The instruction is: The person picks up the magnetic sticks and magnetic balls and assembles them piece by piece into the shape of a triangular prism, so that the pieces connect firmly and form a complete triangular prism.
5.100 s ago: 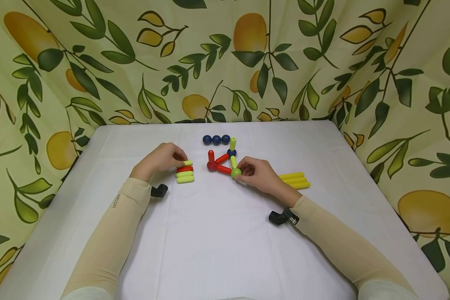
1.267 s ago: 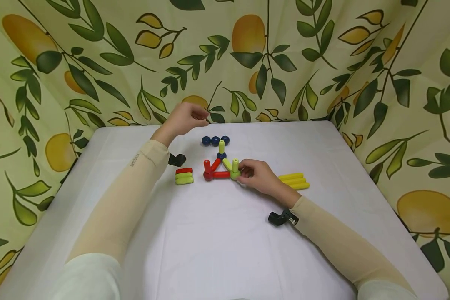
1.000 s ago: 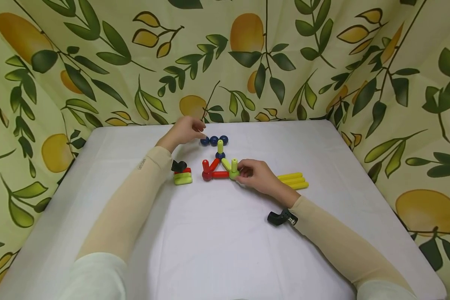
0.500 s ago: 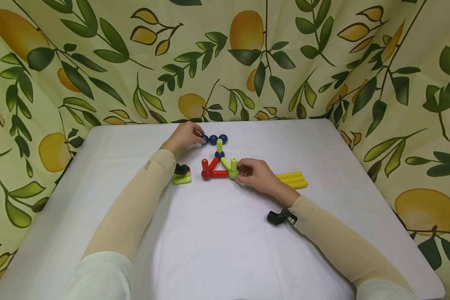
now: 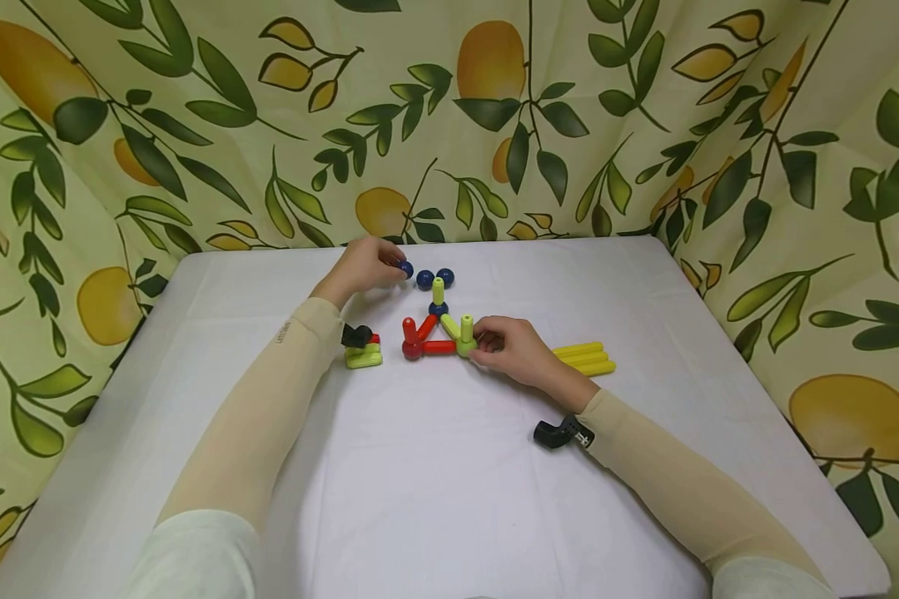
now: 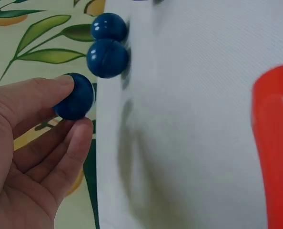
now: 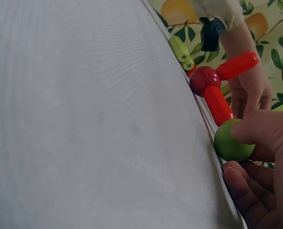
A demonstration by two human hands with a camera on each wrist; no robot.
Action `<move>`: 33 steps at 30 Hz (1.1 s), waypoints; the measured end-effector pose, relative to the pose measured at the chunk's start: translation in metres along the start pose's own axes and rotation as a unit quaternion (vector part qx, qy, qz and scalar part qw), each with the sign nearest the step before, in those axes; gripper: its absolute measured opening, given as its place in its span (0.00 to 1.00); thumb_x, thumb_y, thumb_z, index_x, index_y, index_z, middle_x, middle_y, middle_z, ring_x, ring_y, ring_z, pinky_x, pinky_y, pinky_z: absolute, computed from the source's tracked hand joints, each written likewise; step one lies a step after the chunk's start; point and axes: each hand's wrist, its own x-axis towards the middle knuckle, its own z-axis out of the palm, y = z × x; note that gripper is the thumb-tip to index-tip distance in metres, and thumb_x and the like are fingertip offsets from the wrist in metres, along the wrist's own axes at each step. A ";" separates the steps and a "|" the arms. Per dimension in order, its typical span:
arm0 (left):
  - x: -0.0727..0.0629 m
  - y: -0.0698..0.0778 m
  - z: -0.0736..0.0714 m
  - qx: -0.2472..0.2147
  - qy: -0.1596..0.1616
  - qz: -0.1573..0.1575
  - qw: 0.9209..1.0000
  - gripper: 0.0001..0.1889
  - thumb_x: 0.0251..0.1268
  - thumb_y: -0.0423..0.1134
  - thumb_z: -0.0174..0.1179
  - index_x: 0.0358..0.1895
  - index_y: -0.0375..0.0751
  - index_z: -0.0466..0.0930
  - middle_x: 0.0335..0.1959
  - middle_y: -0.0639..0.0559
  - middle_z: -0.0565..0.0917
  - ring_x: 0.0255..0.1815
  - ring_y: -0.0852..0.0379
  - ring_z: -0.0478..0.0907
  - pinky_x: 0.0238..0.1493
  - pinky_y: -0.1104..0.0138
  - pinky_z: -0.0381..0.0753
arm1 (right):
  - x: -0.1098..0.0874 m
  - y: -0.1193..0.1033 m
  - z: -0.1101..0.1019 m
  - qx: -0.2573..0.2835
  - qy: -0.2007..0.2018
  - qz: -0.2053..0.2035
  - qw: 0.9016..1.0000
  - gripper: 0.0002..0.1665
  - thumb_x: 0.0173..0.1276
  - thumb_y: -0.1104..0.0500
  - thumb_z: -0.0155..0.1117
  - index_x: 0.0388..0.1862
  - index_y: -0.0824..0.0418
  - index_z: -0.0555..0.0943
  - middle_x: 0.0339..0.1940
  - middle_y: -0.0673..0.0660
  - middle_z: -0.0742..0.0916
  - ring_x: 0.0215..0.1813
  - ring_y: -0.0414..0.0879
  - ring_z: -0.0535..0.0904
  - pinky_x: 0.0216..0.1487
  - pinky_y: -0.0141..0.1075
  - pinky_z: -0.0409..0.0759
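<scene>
Between thumb and fingers, my left hand (image 5: 367, 266) pinches a dark blue ball (image 6: 75, 98), lifted just off the table at the back. Two more blue balls (image 5: 425, 279) lie side by side to its right. My right hand (image 5: 515, 349) holds the green ball (image 7: 233, 140) at the right corner of a triangle of balls and short rods. A red ball (image 5: 413, 349) forms the left corner and a blue ball (image 5: 438, 309) the rear one. Red rods (image 5: 439, 347) and a light green rod (image 5: 451, 327) join them. One upright rod stands on each corner ball.
Under the left wrist camera (image 5: 356, 336) lie short light green rods (image 5: 364, 361) and a partly hidden red one. Longer yellow rods (image 5: 586, 359) lie behind the right wrist. White cloth covers the table (image 5: 427, 499); a patterned curtain (image 5: 419, 125) hangs behind.
A light green rod from the left pile now stands on the green ball. My left hand went to the back and picked the leftmost blue ball from its row. My right hand stayed there.
</scene>
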 end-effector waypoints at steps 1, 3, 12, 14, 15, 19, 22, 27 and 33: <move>0.000 0.001 -0.001 -0.002 0.002 0.007 1.000 0.19 0.72 0.39 0.74 0.62 0.38 0.87 0.56 0.41 0.88 0.55 0.44 0.82 0.61 0.51 0.81 | 0.000 0.000 0.000 -0.001 0.000 0.001 1.000 0.14 0.68 0.62 0.81 0.51 0.59 0.89 0.40 0.51 0.88 0.40 0.47 0.82 0.44 0.38 0.84; -0.001 0.005 -0.001 -0.008 0.007 0.023 1.000 0.19 0.72 0.39 0.74 0.62 0.38 0.88 0.56 0.41 0.88 0.57 0.44 0.82 0.62 0.51 0.80 | 0.000 0.000 0.000 -0.004 -0.001 0.004 1.000 0.14 0.68 0.62 0.80 0.51 0.59 0.89 0.40 0.51 0.88 0.40 0.47 0.82 0.45 0.39 0.84; -0.009 0.032 -0.002 -0.048 0.014 0.082 0.995 0.17 0.72 0.36 0.74 0.61 0.38 0.89 0.54 0.43 0.88 0.54 0.46 0.82 0.60 0.54 0.82 | -0.001 0.000 0.000 -0.005 -0.002 0.009 1.000 0.14 0.69 0.61 0.80 0.52 0.59 0.89 0.41 0.51 0.88 0.41 0.47 0.82 0.46 0.39 0.84; -0.012 0.038 -0.002 -0.053 0.008 0.094 0.994 0.17 0.72 0.35 0.74 0.61 0.37 0.89 0.54 0.43 0.88 0.54 0.46 0.82 0.60 0.54 0.82 | -0.001 0.000 0.001 -0.006 -0.003 0.009 1.000 0.15 0.69 0.61 0.80 0.53 0.59 0.89 0.42 0.51 0.88 0.41 0.47 0.82 0.46 0.40 0.85; -0.013 0.041 -0.002 -0.053 0.004 0.100 0.994 0.17 0.72 0.35 0.74 0.61 0.37 0.88 0.54 0.42 0.88 0.54 0.46 0.82 0.60 0.54 0.82 | 0.000 0.000 0.001 -0.007 -0.003 0.010 1.000 0.15 0.69 0.61 0.80 0.53 0.59 0.89 0.42 0.51 0.88 0.41 0.47 0.82 0.46 0.40 0.85; -0.016 0.054 -0.002 -0.055 -0.007 0.119 0.991 0.18 0.72 0.35 0.73 0.62 0.36 0.88 0.55 0.42 0.88 0.54 0.46 0.83 0.61 0.55 0.83 | 0.000 -0.001 0.000 -0.007 -0.004 0.010 1.000 0.15 0.69 0.61 0.80 0.53 0.59 0.89 0.42 0.51 0.88 0.41 0.48 0.82 0.47 0.41 0.85; -0.018 0.062 -0.002 -0.056 -0.012 0.129 0.990 0.18 0.72 0.34 0.74 0.62 0.36 0.88 0.55 0.43 0.89 0.55 0.47 0.84 0.61 0.56 0.84 | 0.000 -0.001 0.000 -0.008 -0.003 0.006 1.000 0.15 0.69 0.60 0.80 0.52 0.59 0.89 0.41 0.51 0.88 0.41 0.47 0.82 0.46 0.41 0.85; -0.021 0.069 -0.003 -0.057 -0.016 0.138 0.989 0.18 0.70 0.33 0.75 0.60 0.36 0.89 0.54 0.43 0.89 0.54 0.47 0.85 0.60 0.57 0.84 | 0.001 0.002 0.000 -0.006 -0.001 -0.005 1.000 0.14 0.69 0.60 0.80 0.52 0.59 0.89 0.41 0.50 0.88 0.40 0.47 0.82 0.45 0.40 0.85; -0.023 0.066 0.001 -0.067 -0.026 0.137 0.988 0.16 0.69 0.32 0.75 0.59 0.36 0.89 0.53 0.43 0.90 0.52 0.47 0.86 0.59 0.56 0.85 | 0.001 0.001 0.000 -0.004 -0.002 0.000 1.000 0.14 0.69 0.61 0.80 0.52 0.59 0.89 0.40 0.51 0.88 0.40 0.47 0.82 0.44 0.39 0.84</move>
